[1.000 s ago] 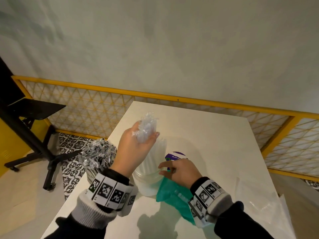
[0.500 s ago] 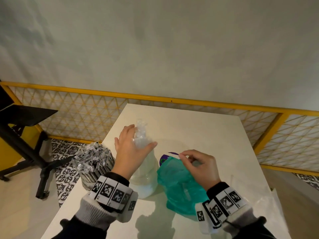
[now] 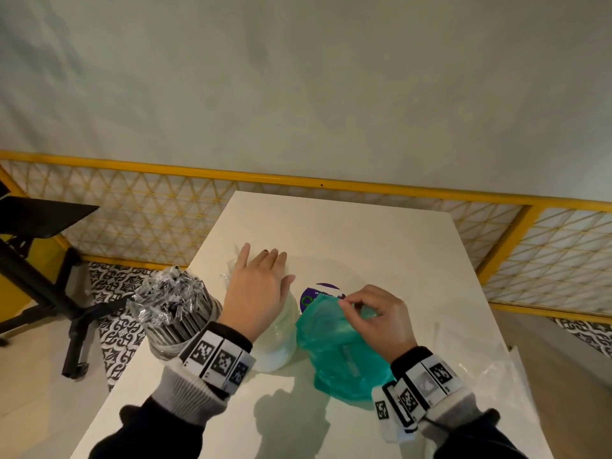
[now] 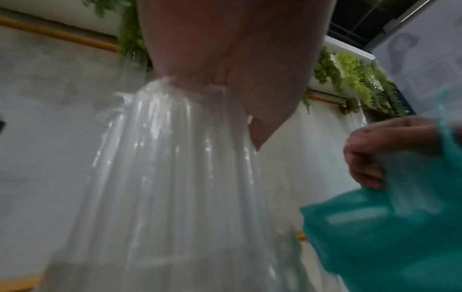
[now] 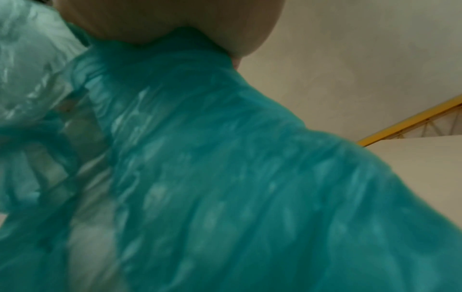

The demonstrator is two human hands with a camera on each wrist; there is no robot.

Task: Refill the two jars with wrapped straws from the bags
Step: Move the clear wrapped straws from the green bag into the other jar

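A clear jar of white wrapped straws stands near the table's left edge. My left hand lies flat on the straws' tops with straight fingers, pressing down. Beside it on the left is a second jar, packed with black wrapped straws. To the right of the white jar, my right hand pinches the upper edge of a teal plastic bag, which fills the right wrist view. What the teal bag holds is hidden.
A purple round lid lies behind the teal bag. A clear plastic bag lies at the table's right front edge. The white table ends at a yellow railing. A black chair base stands on the floor to the left.
My left hand stopped gripping the straw tops, opened and now presses flat on them, lower than before. My right hand lifted the teal bag's edge and holds it.
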